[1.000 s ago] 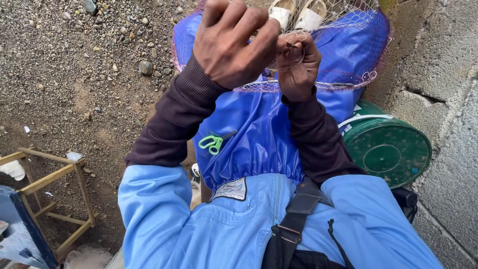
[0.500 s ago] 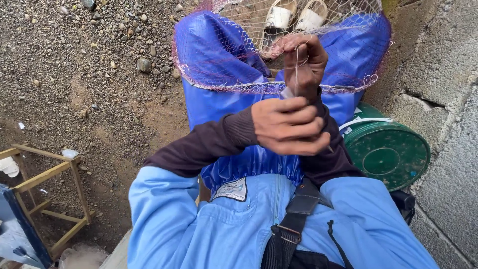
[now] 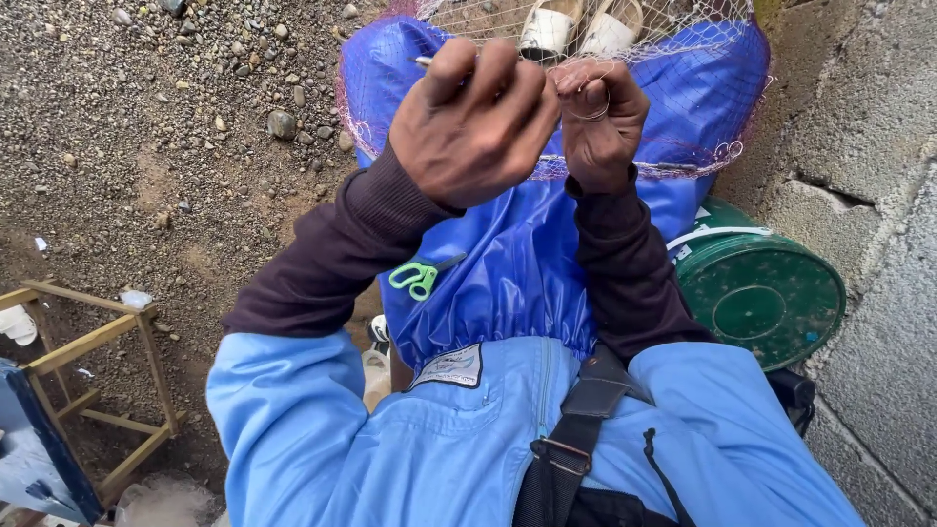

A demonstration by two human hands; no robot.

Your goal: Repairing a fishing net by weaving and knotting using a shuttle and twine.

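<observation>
My left hand (image 3: 475,122) is raised in front of me, fingers curled and pinched on the thin twine of a fishing net (image 3: 625,161). My right hand (image 3: 597,117) sits right beside it, closed on a fold of the same net, thread looped round a finger. The net, pale mesh with a reddish edge, is stretched over my knees, which are covered in blue cloth (image 3: 527,263). Green-handled scissors (image 3: 420,277) lie on the blue cloth in my lap, below my left forearm. My two feet in white sandals (image 3: 576,29) show beyond the net.
A green round bucket lid (image 3: 756,303) lies at my right, against a grey block wall (image 3: 869,176). Gravel ground (image 3: 146,127) spreads left. A small wooden frame stool (image 3: 93,376) stands at the lower left, next to a blue board (image 3: 29,459).
My left hand pulled down towards my lap half a second ago and has now risen again to the net beside the right hand. The right hand stayed on the net.
</observation>
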